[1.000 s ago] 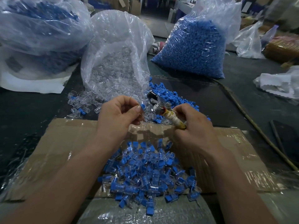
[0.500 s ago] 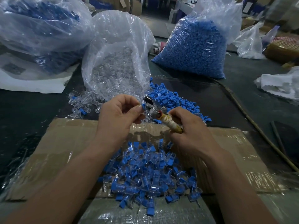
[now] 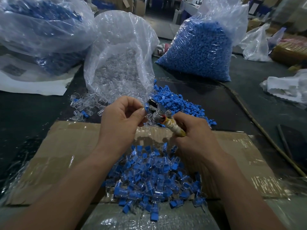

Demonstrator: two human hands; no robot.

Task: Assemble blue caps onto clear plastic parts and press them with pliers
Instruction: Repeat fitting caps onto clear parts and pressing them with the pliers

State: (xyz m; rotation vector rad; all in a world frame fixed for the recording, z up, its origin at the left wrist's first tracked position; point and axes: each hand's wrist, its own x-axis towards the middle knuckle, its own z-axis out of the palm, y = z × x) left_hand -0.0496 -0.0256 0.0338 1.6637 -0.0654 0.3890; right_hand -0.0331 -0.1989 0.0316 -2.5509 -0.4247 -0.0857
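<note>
Head view, only one here. Left hand [image 3: 123, 117] pinching small capped part [image 3: 146, 108] between thumb and fingertips, right at nose of pliers [image 3: 159, 114]. Right hand [image 3: 196, 135] curled round taped yellowish handle. Whether pliers actually bite part, can't tell. Below hands: heap of finished pieces [image 3: 154, 178] on cardboard [image 3: 66, 155]. Behind: loose blue caps [image 3: 176, 102], bag of clear parts [image 3: 119, 60], full bag of caps [image 3: 197, 52]. Dark print on white sheet [image 3: 15, 70] far left, too blurry to read.

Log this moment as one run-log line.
left hand: pinches blue-capped clear plastic part | right hand: grips tape-wrapped metal pliers | part: beside pliers head
</note>
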